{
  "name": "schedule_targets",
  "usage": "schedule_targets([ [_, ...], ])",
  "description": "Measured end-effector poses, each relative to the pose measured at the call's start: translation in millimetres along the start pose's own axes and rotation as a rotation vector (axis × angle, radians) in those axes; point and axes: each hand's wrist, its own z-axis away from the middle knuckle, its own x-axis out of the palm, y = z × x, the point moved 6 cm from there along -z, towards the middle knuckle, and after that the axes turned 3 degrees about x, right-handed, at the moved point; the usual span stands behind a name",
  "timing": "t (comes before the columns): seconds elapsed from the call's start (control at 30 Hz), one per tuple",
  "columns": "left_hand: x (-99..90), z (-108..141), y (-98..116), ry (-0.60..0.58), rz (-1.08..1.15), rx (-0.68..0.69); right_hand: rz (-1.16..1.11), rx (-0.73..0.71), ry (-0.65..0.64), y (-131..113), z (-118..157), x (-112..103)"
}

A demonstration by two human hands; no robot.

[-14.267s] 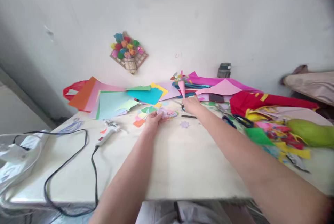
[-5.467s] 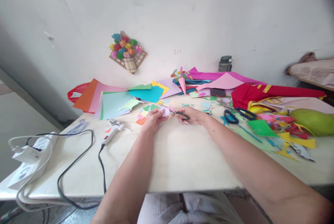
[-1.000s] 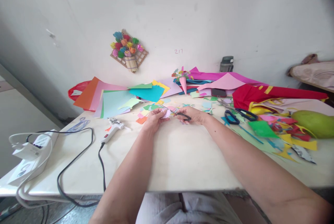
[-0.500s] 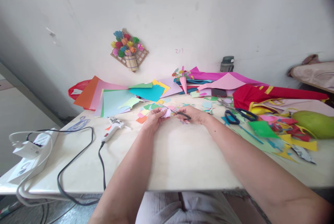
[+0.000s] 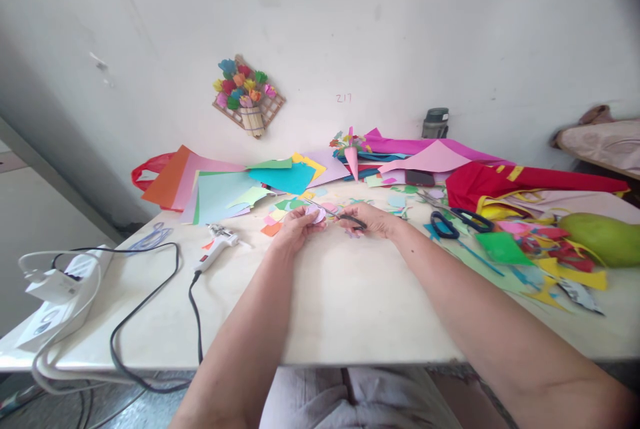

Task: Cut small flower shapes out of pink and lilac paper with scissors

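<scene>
Near the middle of the table, my left hand [image 5: 296, 229] pinches a small pale purple paper piece [image 5: 316, 216]. My right hand [image 5: 373, 221] is closed on the dark handles of a pair of scissors [image 5: 353, 221], whose blades point left beside the paper. Small coloured scraps lie just beyond both hands, among them an orange one [image 5: 271, 230]. Whether the blades touch the paper is too small to tell.
A white glue gun [image 5: 216, 249] with a black cord lies left, near a power strip [image 5: 65, 302]. Coloured sheets [image 5: 225, 192] line the back. To the right are blue-handled scissors [image 5: 445, 224], scraps and a green fruit [image 5: 600, 238].
The purple paper has turned slightly and shifted a little left in my left hand. My right hand and the scissors have barely moved.
</scene>
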Motion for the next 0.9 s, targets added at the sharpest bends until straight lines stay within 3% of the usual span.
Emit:
schedule_targets([
  [0.13, 0.2, -2, -1, -0.046, -0.031, 0.018, 0.005, -0.01, 0.027, -6, 4, -1],
  [0.43, 11.8, 4, -2, -0.153, -0.158, -0.025, -0.073, -0.08, 0.314, -23, 11, -8],
  [0.7, 12.0, 2, -7, -0.173, -0.278, -0.055, -0.096, -0.148, 0.345, -30, 7, 6],
  [0.9, 14.8, 2, -7, -0.178, -0.228, -0.057, -0.081, -0.143, 0.452, -23, 2, 0],
])
